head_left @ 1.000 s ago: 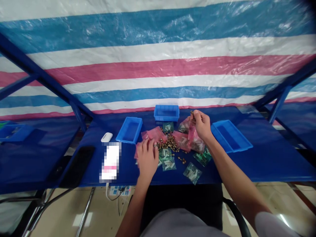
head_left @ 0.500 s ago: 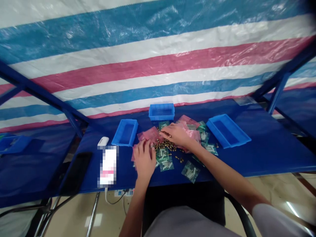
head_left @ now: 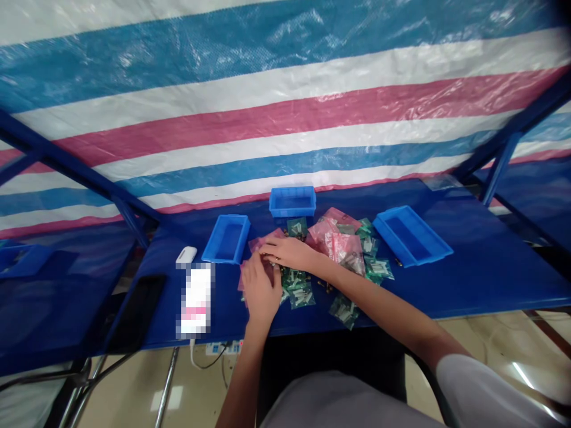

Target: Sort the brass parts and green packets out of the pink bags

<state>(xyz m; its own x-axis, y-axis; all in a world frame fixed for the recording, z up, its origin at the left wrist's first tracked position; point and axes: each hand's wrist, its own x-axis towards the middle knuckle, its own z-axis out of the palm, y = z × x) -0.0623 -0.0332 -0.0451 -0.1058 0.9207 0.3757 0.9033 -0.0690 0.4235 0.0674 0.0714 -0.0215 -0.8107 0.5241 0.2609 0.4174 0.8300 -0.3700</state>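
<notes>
My left hand (head_left: 262,291) rests on pink plastic bags (head_left: 244,276) at the left of a pile, its thumb apart from the fingers. Just above it, my right hand (head_left: 292,252) reaches across the pile, fingers stretched leftward until they meet the left fingertips. Small brass-coloured parts (head_left: 329,288) show below the right wrist; more of them are hidden beneath that hand. Around the hands lie green-tinted bags with pale pieces (head_left: 302,295) and, to the right, several pink bags (head_left: 345,249). I make out nothing gripped in either hand.
Three blue trays stand around the pile: a left tray (head_left: 218,258), a back tray (head_left: 292,213) and a right tray (head_left: 435,259). Farther left are a white device (head_left: 187,255) and a dark flat object (head_left: 138,312). A striped sheet (head_left: 285,122) hangs behind the blue table (head_left: 491,261).
My right hand has swept left across the pile to my left hand, covering many brass-coloured parts. A few now lie beside the right tray. My left hand has hardly moved.
</notes>
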